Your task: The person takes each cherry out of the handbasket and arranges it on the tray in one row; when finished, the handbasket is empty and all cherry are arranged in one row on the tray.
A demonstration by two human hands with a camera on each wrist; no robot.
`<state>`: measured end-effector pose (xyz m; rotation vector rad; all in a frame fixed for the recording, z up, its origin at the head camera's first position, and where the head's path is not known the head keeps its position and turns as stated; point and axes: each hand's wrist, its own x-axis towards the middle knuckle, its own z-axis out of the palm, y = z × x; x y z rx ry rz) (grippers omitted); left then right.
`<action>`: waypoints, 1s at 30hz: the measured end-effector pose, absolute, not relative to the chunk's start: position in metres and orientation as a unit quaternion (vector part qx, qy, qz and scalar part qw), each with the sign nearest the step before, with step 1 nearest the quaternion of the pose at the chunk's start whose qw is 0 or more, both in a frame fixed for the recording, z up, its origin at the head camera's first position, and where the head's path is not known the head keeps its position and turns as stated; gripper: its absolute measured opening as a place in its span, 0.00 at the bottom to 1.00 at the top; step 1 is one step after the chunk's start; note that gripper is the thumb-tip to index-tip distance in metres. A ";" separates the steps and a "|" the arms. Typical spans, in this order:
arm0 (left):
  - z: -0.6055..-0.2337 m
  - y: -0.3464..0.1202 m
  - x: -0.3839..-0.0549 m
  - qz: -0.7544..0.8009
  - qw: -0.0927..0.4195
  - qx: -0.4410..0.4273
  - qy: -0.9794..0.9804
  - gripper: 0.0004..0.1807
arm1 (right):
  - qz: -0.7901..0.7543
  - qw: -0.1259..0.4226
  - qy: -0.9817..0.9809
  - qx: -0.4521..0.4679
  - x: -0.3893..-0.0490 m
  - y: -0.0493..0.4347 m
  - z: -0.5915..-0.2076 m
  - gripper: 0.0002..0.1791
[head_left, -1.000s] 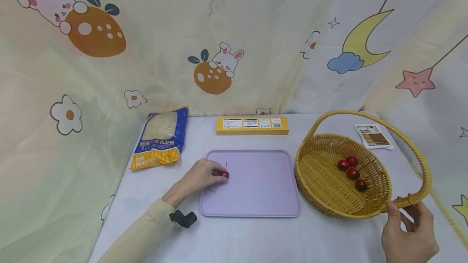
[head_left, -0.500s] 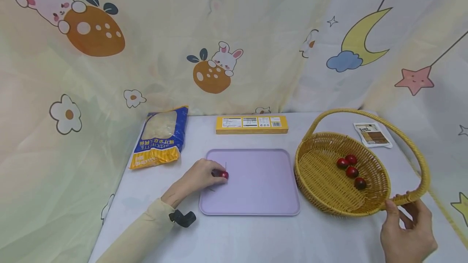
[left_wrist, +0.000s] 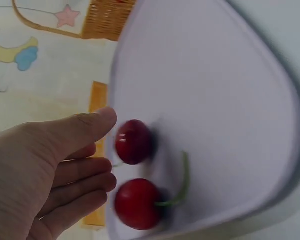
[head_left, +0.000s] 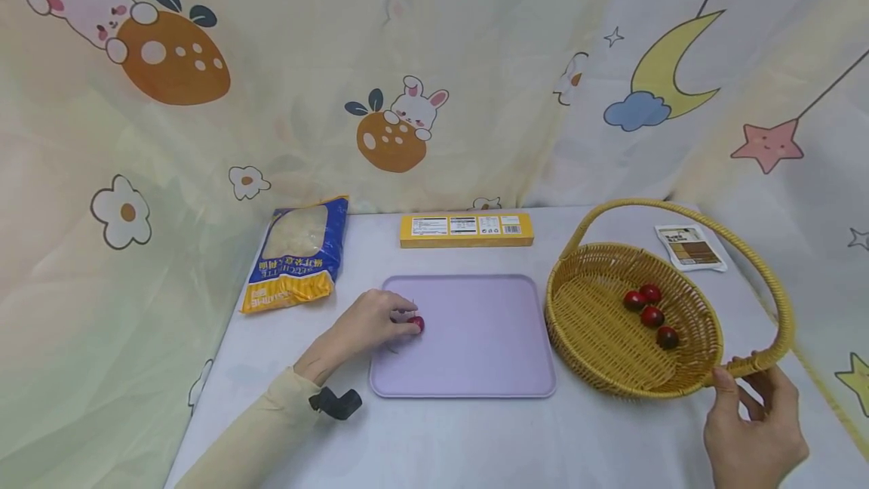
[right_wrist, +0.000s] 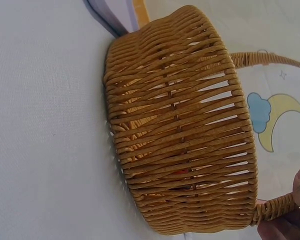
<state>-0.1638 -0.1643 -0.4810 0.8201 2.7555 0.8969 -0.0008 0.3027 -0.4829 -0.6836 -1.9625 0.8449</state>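
Note:
My left hand [head_left: 363, 330] reaches over the left side of a lilac tray [head_left: 482, 353]. Its thumb and fingers are spread apart, with a red cherry [head_left: 417, 324] at the fingertips. In the left wrist view two cherries lie on the tray: one cherry [left_wrist: 133, 142] just past the thumb tip, and a lower cherry [left_wrist: 138, 204] with a green stem. My right hand [head_left: 753, 429] grips the foot of the handle of a wicker basket [head_left: 587, 364], thumb on the near side. Several dark red cherries [head_left: 652, 316] lie inside the basket.
Behind the tray stands a long yellow box [head_left: 467, 231]. A blue and yellow food bag [head_left: 295, 255] lies at the back left. Beyond the basket is a small white and brown packet [head_left: 690, 247]. A patterned curtain [head_left: 292, 96] hangs around the table.
My left fingers have parted from the cherry they held, which now sits on the tray. The right hand keeps its grip on the basket; the view has shifted slightly.

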 end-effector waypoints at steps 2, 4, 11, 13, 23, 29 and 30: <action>-0.474 -0.162 -0.165 0.309 0.047 0.286 0.906 0.19 | 0.340 0.439 -0.787 -0.268 0.000 0.303 -0.482 0.30; -0.467 -0.160 -0.166 0.325 0.029 0.301 0.896 0.18 | 0.344 0.444 -0.786 -0.258 0.000 0.304 -0.481 0.30; -0.451 -0.137 -0.170 0.380 0.029 0.323 0.866 0.18 | 0.355 0.447 -0.784 -0.242 -0.001 0.303 -0.479 0.30; -0.447 -0.127 -0.171 0.394 0.041 0.313 0.863 0.18 | 0.354 0.448 -0.786 -0.236 -0.001 0.304 -0.480 0.30; -0.437 -0.058 -0.188 0.503 0.127 0.292 0.804 0.16 | 0.347 0.452 -0.786 -0.239 -0.004 0.303 -0.479 0.30; -0.440 -0.021 -0.195 0.539 0.170 0.300 0.768 0.16 | 0.332 0.443 -0.796 -0.246 -0.002 0.306 -0.483 0.31; -0.441 -0.015 -0.196 0.543 0.175 0.303 0.763 0.16 | 0.332 0.444 -0.795 -0.246 -0.001 0.307 -0.483 0.31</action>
